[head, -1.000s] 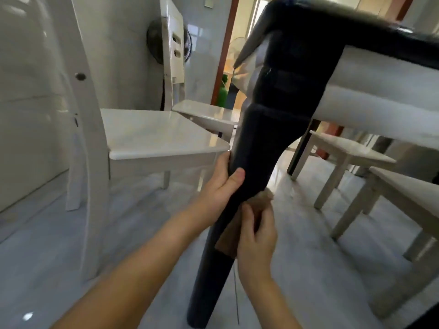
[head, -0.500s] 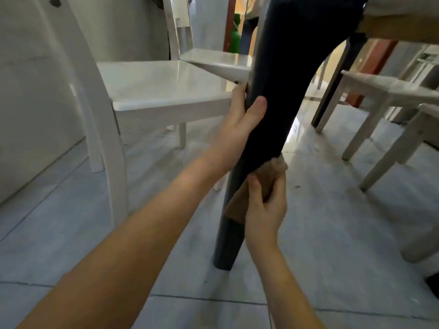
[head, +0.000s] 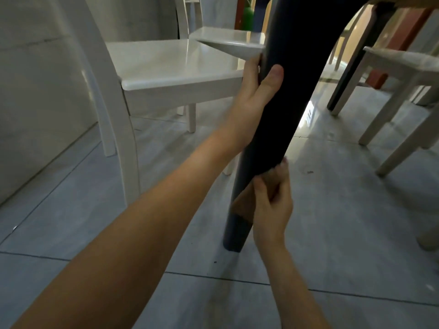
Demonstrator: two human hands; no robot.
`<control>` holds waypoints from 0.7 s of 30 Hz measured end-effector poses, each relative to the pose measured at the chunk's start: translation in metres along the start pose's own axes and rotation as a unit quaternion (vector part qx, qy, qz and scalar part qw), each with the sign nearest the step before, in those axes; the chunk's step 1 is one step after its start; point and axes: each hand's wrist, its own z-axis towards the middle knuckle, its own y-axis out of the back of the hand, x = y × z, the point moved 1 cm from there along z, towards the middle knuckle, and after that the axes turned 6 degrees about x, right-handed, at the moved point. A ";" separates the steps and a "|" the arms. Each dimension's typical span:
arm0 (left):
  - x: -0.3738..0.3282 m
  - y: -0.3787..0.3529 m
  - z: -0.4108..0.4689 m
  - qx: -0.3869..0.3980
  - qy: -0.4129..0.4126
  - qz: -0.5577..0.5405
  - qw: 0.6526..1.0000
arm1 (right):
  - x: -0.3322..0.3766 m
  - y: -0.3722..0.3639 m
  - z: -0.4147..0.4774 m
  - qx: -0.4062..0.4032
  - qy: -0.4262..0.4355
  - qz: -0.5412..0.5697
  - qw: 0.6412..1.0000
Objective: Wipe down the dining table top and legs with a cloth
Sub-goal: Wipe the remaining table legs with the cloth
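- Brown cloth (head: 244, 203) sits under my R hand (head: 270, 205), pressed to the near face of the dark leg (head: 280, 103). One corner hangs just below the thumb.
- R hand is curled round the leg w/ the cloth pinched between thumb and fingers. The fingertips (head: 283, 162) wrap toward the far side, so I can't tell how much cloth lies under them.
- L hand (head: 254, 91) grips the leg well above the R fingers, thumb across the front, other fingers hidden behind.
- Change over the last sec: the cloth has slid down the leg, from approx mid-leg to near the foot. L hand kept its spot higher up, so the gap between the hands has widened.
- As I judge it, this pass is nearly out of leg. Only a short bare bit is left below the R fingers before the floor (head: 332, 233).
- Next is prob. one last short stroke to the foot, then the far face, which I can't see.
- Chair (head: 166, 65) seat edge sits just beside the L fingers, so room is tight there.
- Top is out of view, so no call on it.
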 end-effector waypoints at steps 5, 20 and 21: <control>0.003 -0.003 -0.001 -0.015 -0.013 -0.015 1.000 | -0.028 -0.002 -0.002 0.015 -0.009 -0.038 0.999; 0.003 0.000 0.003 -0.023 -0.019 0.006 1.000 | -0.179 0.020 -0.064 0.112 -0.290 -0.150 0.938; 0.003 0.000 0.003 -0.020 -0.019 0.005 1.000 | -0.167 0.021 -0.060 0.105 -0.273 -0.136 0.947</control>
